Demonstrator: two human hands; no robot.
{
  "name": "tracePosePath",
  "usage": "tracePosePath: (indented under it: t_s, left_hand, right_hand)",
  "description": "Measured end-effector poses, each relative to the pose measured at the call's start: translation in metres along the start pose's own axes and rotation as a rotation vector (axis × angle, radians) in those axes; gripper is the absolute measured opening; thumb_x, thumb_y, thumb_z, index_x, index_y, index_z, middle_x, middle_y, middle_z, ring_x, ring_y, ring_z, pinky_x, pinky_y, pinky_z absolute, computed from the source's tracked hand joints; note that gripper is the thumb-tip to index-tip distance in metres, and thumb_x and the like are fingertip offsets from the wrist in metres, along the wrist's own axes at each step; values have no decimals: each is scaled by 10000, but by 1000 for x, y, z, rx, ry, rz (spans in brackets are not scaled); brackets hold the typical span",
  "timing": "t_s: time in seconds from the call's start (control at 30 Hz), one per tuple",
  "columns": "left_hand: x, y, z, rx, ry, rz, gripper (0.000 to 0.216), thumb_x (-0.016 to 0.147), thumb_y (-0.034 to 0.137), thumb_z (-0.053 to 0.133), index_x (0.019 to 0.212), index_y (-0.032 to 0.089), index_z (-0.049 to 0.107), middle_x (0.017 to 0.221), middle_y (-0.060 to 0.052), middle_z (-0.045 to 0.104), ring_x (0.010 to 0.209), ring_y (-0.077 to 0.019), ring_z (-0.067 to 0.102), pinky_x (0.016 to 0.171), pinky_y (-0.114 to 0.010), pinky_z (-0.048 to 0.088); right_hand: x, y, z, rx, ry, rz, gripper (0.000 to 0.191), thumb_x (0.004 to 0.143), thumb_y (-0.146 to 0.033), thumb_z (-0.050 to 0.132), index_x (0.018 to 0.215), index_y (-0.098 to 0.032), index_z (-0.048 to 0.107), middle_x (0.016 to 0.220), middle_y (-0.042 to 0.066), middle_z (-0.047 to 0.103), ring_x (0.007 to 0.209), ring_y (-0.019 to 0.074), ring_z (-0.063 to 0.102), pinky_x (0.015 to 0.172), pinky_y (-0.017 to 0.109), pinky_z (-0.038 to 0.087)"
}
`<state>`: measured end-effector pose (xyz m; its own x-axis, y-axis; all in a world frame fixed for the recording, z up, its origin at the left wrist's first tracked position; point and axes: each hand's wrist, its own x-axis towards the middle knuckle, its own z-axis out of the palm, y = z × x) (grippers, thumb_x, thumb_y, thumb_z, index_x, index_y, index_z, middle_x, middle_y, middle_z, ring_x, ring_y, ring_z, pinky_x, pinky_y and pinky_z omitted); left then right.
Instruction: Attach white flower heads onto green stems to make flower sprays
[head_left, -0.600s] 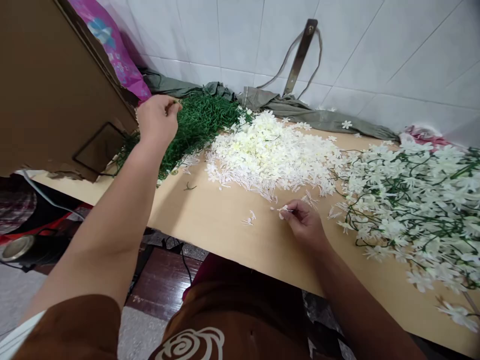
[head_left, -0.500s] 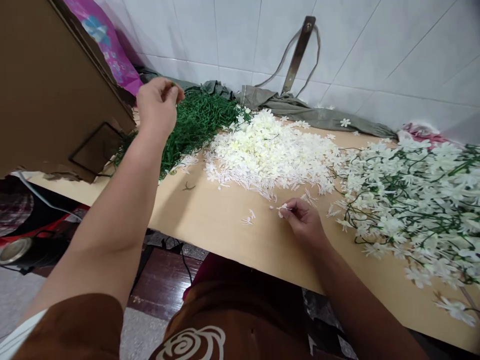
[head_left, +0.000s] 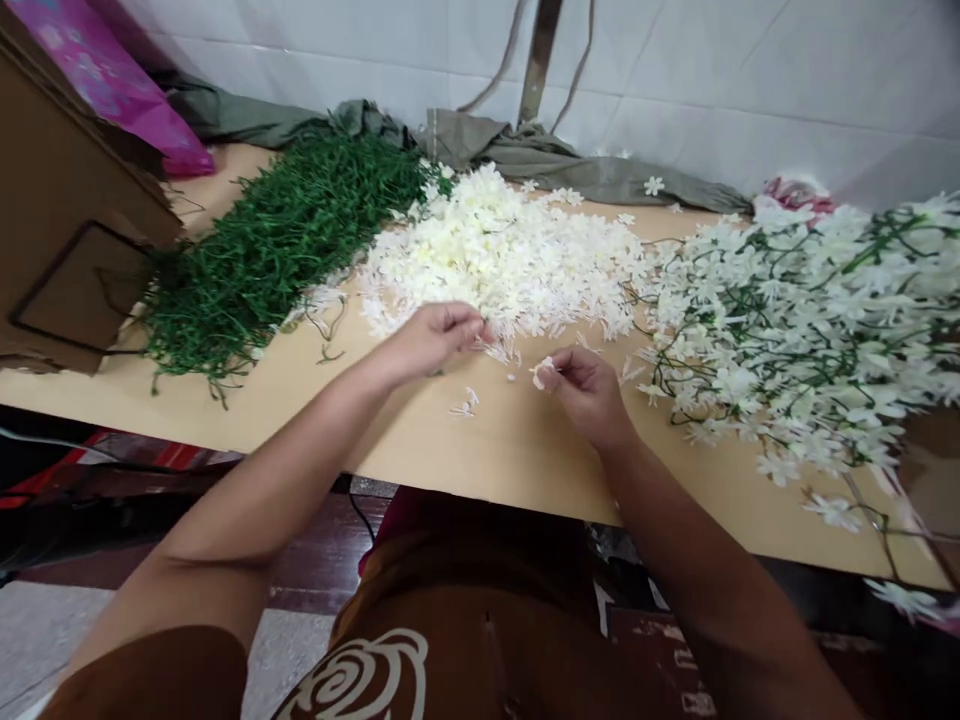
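Between the thumb and fingers of my right hand is a small white artificial flower, its petals pointing left. My left hand is closed in a pinch in front of the loose white flower heads; what its fingertips hold, if anything, is too small to make out. A gap separates the two hands over the tan tabletop. A pile of green plastic stems lies to the left. On the right spreads a heap of white flowers on green stems.
A cardboard box stands at the left end, with a pink patterned bag behind it. Grey-green cloth runs along the tiled wall. Small white bits lie near the hands. The table's front edge is close to my body.
My left hand has come down and right from above the green stems to near my right hand. My right hand still holds the white flower. The camera view has shifted.
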<state>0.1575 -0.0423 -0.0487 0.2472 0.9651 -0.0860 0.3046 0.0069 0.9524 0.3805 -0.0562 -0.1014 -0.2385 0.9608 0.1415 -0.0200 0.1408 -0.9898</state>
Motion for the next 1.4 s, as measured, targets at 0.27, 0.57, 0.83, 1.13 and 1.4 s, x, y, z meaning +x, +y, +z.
tracePosePath:
  t_s: [0.27,0.57,0.83,1.13,1.4]
  left_hand:
    - [-7,-18,44,-118,-295,-51,295,867,420,523,740,156,559,535,75,345,438,-47,325,414,-177,254]
    - [-5,-25,48,-66,-296,-50,264,856,380,511,698,170,518,500,79,319,422,-54,295,415,-187,231]
    - [-3,-24,51,-7,-277,-6,217,841,307,480,678,168,518,505,71,353,436,-60,310,438,-193,245]
    - [-2,-25,54,11,-269,-33,257,873,307,428,649,183,454,523,73,332,454,-61,287,454,-195,248]
    - [-3,-21,58,74,-243,-80,287,891,228,426,607,183,424,516,66,334,468,-67,297,470,-202,259]
  right_hand:
    - [0,3,3,62,-107,65,461,649,-583,773,659,-190,532,629,-32,551,607,87,488,609,257,397]
    - [1,7,3,14,-131,23,435,712,-584,721,686,-205,509,657,-30,568,623,95,509,614,267,432]
    - [-1,9,3,-89,-75,-22,452,721,-604,699,673,-205,493,640,-32,545,607,94,497,597,272,423]
    - [-2,6,0,-189,-186,17,372,751,-502,719,682,-199,516,644,-17,579,595,97,502,581,266,412]
    - [-3,7,-2,-307,-230,-42,304,845,-427,627,662,-195,557,625,-13,569,605,102,496,601,264,403]
